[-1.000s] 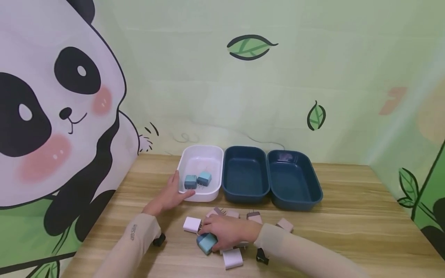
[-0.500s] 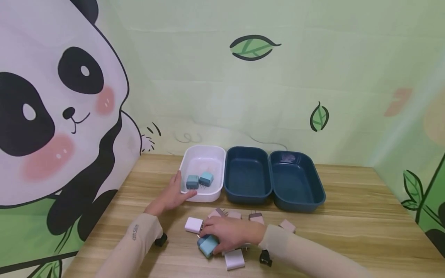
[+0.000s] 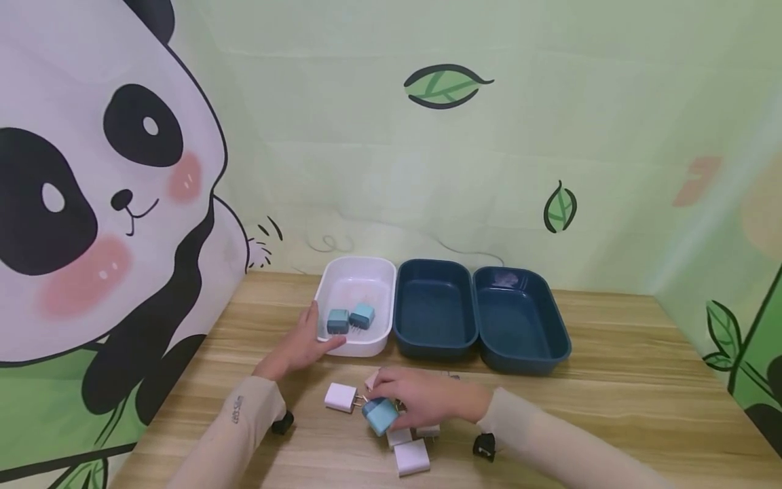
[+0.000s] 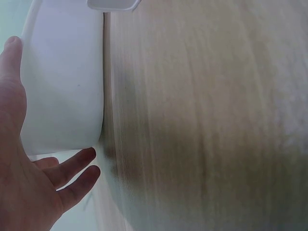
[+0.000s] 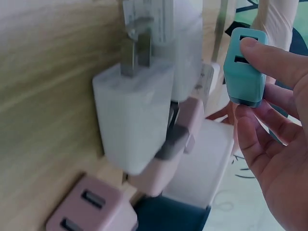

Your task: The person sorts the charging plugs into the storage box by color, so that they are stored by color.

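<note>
My right hand pinches a teal USB wall charger between thumb and fingers. In the right wrist view the thumb lies over its two USB ports, beside the held charger. My left hand rests at the near left corner of a white bin, thumb along the front rim and fingers extended by the side wall. Two more teal chargers lie in that bin. Around the right hand are several white chargers and pink chargers, partly hidden by it in the head view.
Two dark blue bins stand in a row to the right of the white one, along the back of the wooden table. A lone white charger lies left of the right hand. Behind is a printed panda backdrop.
My right hand has lifted the teal charger and shifted slightly right, uncovering white chargers below it. The left hand stays at the white bin.
</note>
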Demonstrator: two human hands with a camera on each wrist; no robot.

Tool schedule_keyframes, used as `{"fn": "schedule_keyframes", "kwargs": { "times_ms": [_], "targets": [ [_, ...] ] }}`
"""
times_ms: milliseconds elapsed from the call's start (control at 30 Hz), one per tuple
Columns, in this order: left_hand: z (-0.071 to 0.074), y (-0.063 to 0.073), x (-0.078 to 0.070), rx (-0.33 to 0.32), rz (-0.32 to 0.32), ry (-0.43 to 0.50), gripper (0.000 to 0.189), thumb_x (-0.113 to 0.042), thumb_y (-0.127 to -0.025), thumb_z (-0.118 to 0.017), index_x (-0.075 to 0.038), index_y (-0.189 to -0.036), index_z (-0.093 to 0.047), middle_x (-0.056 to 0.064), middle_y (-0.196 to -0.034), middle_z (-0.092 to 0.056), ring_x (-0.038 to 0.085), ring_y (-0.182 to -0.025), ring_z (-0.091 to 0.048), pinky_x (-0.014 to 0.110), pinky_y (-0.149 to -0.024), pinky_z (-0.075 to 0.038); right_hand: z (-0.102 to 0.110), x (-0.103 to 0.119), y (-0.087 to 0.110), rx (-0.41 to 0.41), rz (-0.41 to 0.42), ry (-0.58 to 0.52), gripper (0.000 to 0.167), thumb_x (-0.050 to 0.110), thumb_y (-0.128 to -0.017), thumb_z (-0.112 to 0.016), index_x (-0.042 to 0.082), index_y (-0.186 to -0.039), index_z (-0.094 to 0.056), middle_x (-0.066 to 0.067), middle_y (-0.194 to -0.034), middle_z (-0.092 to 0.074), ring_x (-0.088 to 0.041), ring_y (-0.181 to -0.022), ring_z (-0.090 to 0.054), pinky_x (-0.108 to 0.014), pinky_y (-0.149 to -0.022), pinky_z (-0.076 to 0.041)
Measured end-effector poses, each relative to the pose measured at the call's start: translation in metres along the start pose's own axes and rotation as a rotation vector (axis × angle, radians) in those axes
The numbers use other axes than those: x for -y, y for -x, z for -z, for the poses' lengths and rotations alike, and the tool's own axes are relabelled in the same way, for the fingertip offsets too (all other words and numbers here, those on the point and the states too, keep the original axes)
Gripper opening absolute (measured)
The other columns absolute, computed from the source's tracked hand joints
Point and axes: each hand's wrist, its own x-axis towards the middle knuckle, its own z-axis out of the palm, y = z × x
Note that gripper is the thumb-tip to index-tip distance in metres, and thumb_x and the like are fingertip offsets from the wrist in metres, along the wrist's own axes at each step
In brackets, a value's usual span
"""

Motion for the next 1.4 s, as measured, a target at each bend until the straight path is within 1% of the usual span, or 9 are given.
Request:
{"fn": "schedule_keyframes", "kwargs": {
  "times_ms": [133,233,300,500,667,833,1033,1267,1400],
  "targets": [
    [0.0,0.0,0.0,0.001,-0.004,-0.007,0.109,-0.049,-0.085,-0.066,0.004,-0.148,0.006,0.031,-0.15,-0.008,0.045,-0.134,-0.025,0.054,-0.106,-0.024,0.006,-0.005,0.006,-0.006,-0.043,0.012,0.049,0.026,-0.08,-0.077,0.009,-0.123,-0.06,-0.004,-0.119,-0.053,-0.012,-0.109,-0.048,-0.02,-0.095,-0.038],
    [0.0,-0.001,0.001,0.001,-0.011,-0.003,0.109,-0.048,-0.084,-0.066,0.005,-0.148,0.006,0.031,-0.15,-0.008,0.044,-0.134,-0.024,0.054,-0.106,-0.024,0.01,-0.009,0.009,0.001,-0.081,0.014,0.05,0.029,-0.081,-0.076,0.01,-0.125,-0.059,-0.004,-0.123,-0.052,-0.013,-0.112,-0.048,-0.022,-0.096,-0.039],
    [0.0,-0.001,0.001,0.0,-0.014,-0.006,0.109,-0.048,-0.084,-0.066,0.005,-0.148,0.006,0.031,-0.15,-0.008,0.044,-0.134,-0.024,0.054,-0.106,-0.024,0.012,-0.013,0.011,-0.009,-0.089,0.019,0.051,0.029,-0.081,-0.076,0.01,-0.125,-0.059,-0.003,-0.124,-0.052,-0.012,-0.112,-0.048,-0.022,-0.096,-0.039],
    [0.001,-0.001,0.001,0.0,-0.018,-0.006,0.109,-0.047,-0.085,-0.066,0.006,-0.147,0.006,0.032,-0.15,-0.008,0.044,-0.134,-0.023,0.053,-0.107,-0.023,0.021,-0.016,0.014,-0.025,-0.139,-0.001,0.052,0.031,-0.082,-0.074,0.012,-0.128,-0.058,0.0,-0.121,-0.051,-0.011,-0.108,-0.047,-0.023,-0.094,-0.041],
    [0.001,-0.002,0.002,-0.002,-0.018,-0.003,0.109,-0.049,-0.084,-0.066,0.005,-0.148,0.006,0.031,-0.15,-0.007,0.045,-0.135,-0.022,0.054,-0.106,-0.023,0.022,-0.02,0.014,-0.029,-0.173,-0.013,0.051,0.032,-0.083,-0.073,0.014,-0.128,-0.058,0.001,-0.121,-0.051,-0.01,-0.107,-0.047,-0.023,-0.094,-0.042],
    [0.0,-0.002,0.002,0.004,-0.015,-0.013,0.11,-0.049,-0.085,-0.065,0.006,-0.147,0.006,0.033,-0.149,-0.007,0.045,-0.135,-0.021,0.054,-0.106,-0.023,0.021,-0.026,0.013,-0.059,-0.197,-0.007,0.049,0.029,-0.083,-0.074,0.013,-0.127,-0.058,-0.001,-0.121,-0.051,-0.011,-0.106,-0.048,-0.024,-0.091,-0.043],
    [-0.001,0.0,0.003,-0.001,-0.022,-0.006,0.109,-0.047,-0.085,-0.066,0.008,-0.146,0.005,0.034,-0.148,-0.007,0.047,-0.134,-0.022,0.054,-0.106,-0.022,0.019,-0.033,0.01,-0.073,-0.259,-0.036,0.05,0.026,-0.082,-0.075,0.012,-0.127,-0.058,-0.002,-0.121,-0.052,-0.013,-0.104,-0.048,-0.026,-0.089,-0.045],
    [0.0,0.0,0.001,-0.005,-0.019,-0.008,0.108,-0.046,-0.085,-0.066,0.006,-0.147,0.006,0.033,-0.149,-0.007,0.046,-0.134,-0.022,0.053,-0.107,-0.022,0.021,-0.04,0.004,-0.118,-0.267,-0.021,0.049,0.023,-0.083,-0.074,0.01,-0.127,-0.059,-0.004,-0.121,-0.052,-0.013,-0.103,-0.048,-0.025,-0.088,-0.045],
    [0.001,0.0,-0.001,-0.003,-0.015,-0.006,0.108,-0.045,-0.085,-0.066,0.006,-0.147,0.006,0.032,-0.149,-0.008,0.045,-0.134,-0.023,0.053,-0.106,-0.023,0.025,-0.042,-0.002,-0.13,-0.272,0.001,0.05,0.024,-0.083,-0.074,0.01,-0.127,-0.058,-0.004,-0.121,-0.052,-0.013,-0.105,-0.048,-0.026,-0.089,-0.045]
  ]
}}
